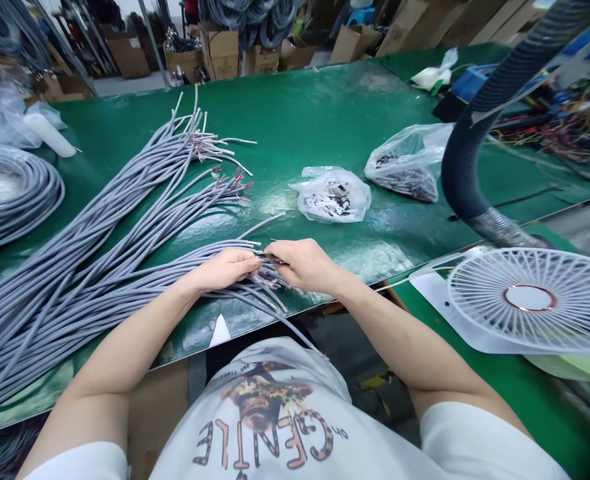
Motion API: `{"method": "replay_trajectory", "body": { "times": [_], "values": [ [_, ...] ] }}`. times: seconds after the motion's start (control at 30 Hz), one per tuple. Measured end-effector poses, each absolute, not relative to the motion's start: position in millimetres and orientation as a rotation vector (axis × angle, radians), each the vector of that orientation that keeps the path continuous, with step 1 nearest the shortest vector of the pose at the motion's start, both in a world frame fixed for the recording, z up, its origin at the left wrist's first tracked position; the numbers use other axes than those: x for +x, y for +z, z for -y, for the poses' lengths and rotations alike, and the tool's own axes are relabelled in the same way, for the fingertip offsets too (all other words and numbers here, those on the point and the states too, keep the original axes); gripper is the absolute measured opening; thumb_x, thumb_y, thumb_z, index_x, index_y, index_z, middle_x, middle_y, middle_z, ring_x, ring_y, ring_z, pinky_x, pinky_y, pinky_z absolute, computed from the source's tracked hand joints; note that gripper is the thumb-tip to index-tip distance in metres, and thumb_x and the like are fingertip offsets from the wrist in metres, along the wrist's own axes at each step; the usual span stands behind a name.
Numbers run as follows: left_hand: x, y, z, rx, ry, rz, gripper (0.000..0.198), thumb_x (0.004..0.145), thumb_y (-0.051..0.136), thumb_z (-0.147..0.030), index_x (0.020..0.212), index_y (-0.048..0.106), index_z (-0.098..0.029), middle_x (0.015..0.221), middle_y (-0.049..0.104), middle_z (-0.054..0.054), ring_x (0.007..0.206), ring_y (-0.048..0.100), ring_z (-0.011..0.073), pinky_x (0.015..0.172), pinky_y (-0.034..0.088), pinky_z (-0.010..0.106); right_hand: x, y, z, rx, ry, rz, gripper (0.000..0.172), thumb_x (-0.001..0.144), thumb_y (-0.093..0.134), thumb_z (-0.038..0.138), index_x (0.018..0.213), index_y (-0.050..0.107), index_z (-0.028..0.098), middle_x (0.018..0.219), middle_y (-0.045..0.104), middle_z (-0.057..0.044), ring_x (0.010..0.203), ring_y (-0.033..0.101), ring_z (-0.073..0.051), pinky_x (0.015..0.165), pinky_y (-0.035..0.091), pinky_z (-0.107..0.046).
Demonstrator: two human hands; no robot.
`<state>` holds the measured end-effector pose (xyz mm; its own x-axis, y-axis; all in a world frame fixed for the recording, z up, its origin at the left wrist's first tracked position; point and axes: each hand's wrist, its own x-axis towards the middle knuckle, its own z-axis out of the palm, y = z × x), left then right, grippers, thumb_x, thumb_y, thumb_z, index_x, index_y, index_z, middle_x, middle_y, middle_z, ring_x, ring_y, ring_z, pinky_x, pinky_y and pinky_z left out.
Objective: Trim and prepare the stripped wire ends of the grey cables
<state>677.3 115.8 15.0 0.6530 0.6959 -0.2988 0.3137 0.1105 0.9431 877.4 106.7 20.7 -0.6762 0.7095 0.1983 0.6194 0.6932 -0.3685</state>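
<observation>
Head view puts the near bundle of grey cables [125,287] along the front of the green table [325,107], its ends gathered between our hands. Our left hand [229,267] pinches thumb to fingers at those ends, though we cannot tell which strand it grips; our right hand [307,263] is curled closed round a dark tool [273,259] whose tip meets the left fingertips. We judge that a slip of this tool could nick a fingertip, since the two sit so close, or bite too deep and damage the inner wires. The crowded pale ends [275,303] below could also snag or get mixed up, and the loose cable [295,328] crossing the table's front edge might be tugged by our body.

The bundle's long axis runs from our near left across to the right and slightly away; its ends point mostly right, some splaying back toward us. Beyond it, two other cable bundles [129,177] slant more steeply away. Past our right hand lie an open bag of small black and white pieces [359,200] and, farther right, a second bag [419,143].
</observation>
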Motion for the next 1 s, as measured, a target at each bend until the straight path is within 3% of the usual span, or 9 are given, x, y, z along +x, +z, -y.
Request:
{"method": "replay_trajectory", "body": {
  "times": [0.13,0.33,0.5,0.6,0.67,0.77,0.87,1.0],
  "values": [
    [672.0,20.6,-115.4,1.628,0.294,-0.829,0.041,0.084,0.051,-0.050,0.068,0.056,-0.013,0.048,0.031,-0.007,0.043,0.024,0.0053,0.043,0.019,0.020,875.6,8.0,-111.5,-1.061,0.740,2.331,0.017,0.084,0.041,0.019,0.078,0.056,0.015,0.069,0.058,-0.002,0.062,0.050,-0.013,0.061,0.034,-0.023],
    [659.6,28.0,-119.8,1.615,0.463,-0.808,0.039,0.087,0.049,-0.047,0.076,0.058,-0.011,0.053,0.041,-0.004,0.048,0.033,0.0061,0.049,0.027,0.019,868.9,-16.6,-109.8,-1.186,1.129,1.938,0.018,0.080,0.051,0.026,0.069,0.057,0.014,0.063,0.054,0.001,0.058,0.044,-0.010,0.059,0.034,-0.022],
    [658.8,25.8,-124.0,1.620,0.494,-0.867,0.039,0.087,0.048,-0.047,0.077,0.059,-0.011,0.051,0.040,-0.005,0.047,0.032,0.0059,0.048,0.026,0.019,875.1,6.3,-101.9,-1.182,0.939,1.829,0.020,0.082,0.057,0.033,0.087,0.066,0.016,0.062,0.053,0.003,0.054,0.039,-0.009,0.055,0.032,-0.023],
    [662.7,27.0,-121.4,1.650,0.458,-0.877,0.037,0.086,0.048,-0.045,0.073,0.057,-0.012,0.051,0.039,-0.005,0.048,0.032,0.0063,0.049,0.027,0.019,877.2,19.6,-100.7,-1.112,0.817,2.006,0.024,0.081,0.059,0.032,0.099,0.067,0.018,0.072,0.063,0.000,0.057,0.047,-0.010,0.058,0.036,-0.023],
    [665.0,28.5,-119.3,1.679,0.433,-0.889,0.036,0.086,0.048,-0.044,0.068,0.053,-0.013,0.051,0.039,-0.005,0.048,0.031,0.0060,0.048,0.026,0.019,876.9,22.9,-101.4,-1.033,0.742,2.160,0.021,0.082,0.055,0.026,0.096,0.067,0.018,0.084,0.069,-0.004,0.067,0.056,-0.013,0.064,0.040,-0.024],
    [667.2,29.0,-117.5,1.725,0.402,-0.903,0.036,0.085,0.048,-0.042,0.063,0.047,-0.014,0.052,0.037,-0.005,0.048,0.029,0.0059,0.048,0.025,0.019,876.0,25.2,-102.8,-1.007,0.642,2.341,0.020,0.079,0.049,0.017,0.088,0.067,0.017,0.085,0.070,-0.006,0.073,0.060,-0.015,0.066,0.039,-0.023],
    [668.3,27.1,-116.8,1.791,0.404,-0.900,0.034,0.085,0.049,-0.040,0.062,0.047,-0.014,0.055,0.036,-0.005,0.051,0.030,0.0065,0.049,0.026,0.019,875.9,29.8,-104.6,-1.023,0.650,2.411,0.016,0.078,0.048,0.015,0.077,0.065,0.015,0.070,0.065,-0.003,0.060,0.052,-0.011,0.058,0.034,-0.022],
    [666.8,26.4,-116.7,1.861,0.408,-0.871,0.032,0.084,0.050,-0.040,0.068,0.054,-0.013,0.059,0.043,-0.003,0.055,0.035,0.0077,0.052,0.031,0.019,874.5,33.5,-109.5,-1.031,0.875,2.308,0.021,0.080,0.049,0.020,0.063,0.058,0.015,0.052,0.045,0.004,0.050,0.034,-0.007,0.051,0.025,-0.021]
  ]
}}
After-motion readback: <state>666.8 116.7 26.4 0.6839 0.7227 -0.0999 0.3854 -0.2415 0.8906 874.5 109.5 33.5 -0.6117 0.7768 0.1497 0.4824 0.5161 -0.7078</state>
